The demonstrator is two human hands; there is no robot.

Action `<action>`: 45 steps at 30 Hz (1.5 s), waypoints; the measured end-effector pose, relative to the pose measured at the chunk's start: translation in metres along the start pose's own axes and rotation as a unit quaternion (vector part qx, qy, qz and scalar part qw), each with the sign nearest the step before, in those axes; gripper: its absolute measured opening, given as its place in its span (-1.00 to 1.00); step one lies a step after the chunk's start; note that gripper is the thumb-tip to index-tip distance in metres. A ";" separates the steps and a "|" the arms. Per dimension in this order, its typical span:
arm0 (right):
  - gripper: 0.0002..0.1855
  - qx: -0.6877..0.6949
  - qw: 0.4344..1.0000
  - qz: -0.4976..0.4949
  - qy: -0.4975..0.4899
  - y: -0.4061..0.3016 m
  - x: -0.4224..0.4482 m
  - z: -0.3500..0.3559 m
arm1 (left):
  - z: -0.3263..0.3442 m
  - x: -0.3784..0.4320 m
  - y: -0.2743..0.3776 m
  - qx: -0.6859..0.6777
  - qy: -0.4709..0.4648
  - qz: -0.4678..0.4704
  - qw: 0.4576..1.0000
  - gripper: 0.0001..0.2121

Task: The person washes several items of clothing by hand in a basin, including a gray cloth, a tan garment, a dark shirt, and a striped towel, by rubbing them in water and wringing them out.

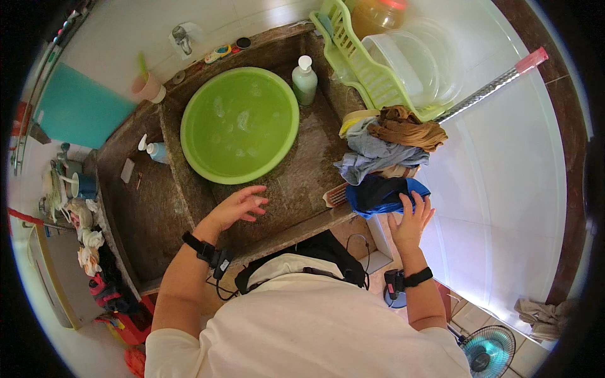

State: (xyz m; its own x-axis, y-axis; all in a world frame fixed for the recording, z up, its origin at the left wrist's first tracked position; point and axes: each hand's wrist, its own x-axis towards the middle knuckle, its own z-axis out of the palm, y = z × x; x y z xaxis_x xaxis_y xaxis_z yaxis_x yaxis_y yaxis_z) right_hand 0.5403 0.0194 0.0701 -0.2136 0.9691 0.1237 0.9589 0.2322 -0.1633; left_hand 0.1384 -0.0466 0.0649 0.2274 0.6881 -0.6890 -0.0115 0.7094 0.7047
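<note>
My left hand (237,208) hovers over the stone sink (302,165), fingers apart and holding nothing, just below a green plastic basin (240,125) of water with patches of suds. At the sink's right edge my right hand (410,219) has its fingertips on a blue and black cloth (383,194); whether it grips the cloth cannot be told. Beside that cloth lies a scrubbing brush (336,195), partly covered. A grey cloth (378,150) and a brown cloth (407,127) are piled above it. A pump bottle (305,81) stands right of the basin.
A green plastic rack (373,71) holds clear containers (406,66) at the upper right. The tap (182,40) is on the wall behind the basin. A stone divider (175,160) separates the left compartment, where a second pump bottle (157,151) lies. A fan (488,352) is at lower right.
</note>
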 end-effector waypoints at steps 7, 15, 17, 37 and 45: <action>-0.47 -0.023 1.000 -0.020 0.004 0.002 -0.003 -0.009 | -0.025 -0.027 -0.030 0.052 0.038 -0.007 0.998 -0.49; -0.52 -0.033 0.998 -0.046 0.018 0.008 0.000 -0.015 | -0.051 -0.058 -0.070 0.083 0.085 -0.006 0.993 -0.54; -0.53 -0.031 0.998 -0.049 0.023 0.009 0.003 -0.019 | -0.054 -0.066 -0.068 0.080 0.116 0.008 0.990 -0.55; -0.81 0.104 0.936 -0.334 0.026 -0.136 0.067 -0.049 | -0.162 -0.266 -0.159 0.290 0.823 0.051 0.486 -0.81; -0.84 0.130 0.885 -0.448 -0.009 -0.238 0.088 -0.073 | -0.260 -0.352 -0.194 0.358 0.828 -0.181 0.392 -0.57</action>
State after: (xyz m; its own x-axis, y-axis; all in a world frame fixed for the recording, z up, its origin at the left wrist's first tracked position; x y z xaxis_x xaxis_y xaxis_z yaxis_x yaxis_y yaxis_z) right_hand 0.3069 0.0431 0.1910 -0.8713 0.3873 0.3014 0.3289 0.9167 -0.2270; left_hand -0.1929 -0.3869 0.1260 -0.8628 0.1376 0.4865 0.1403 0.9896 -0.0312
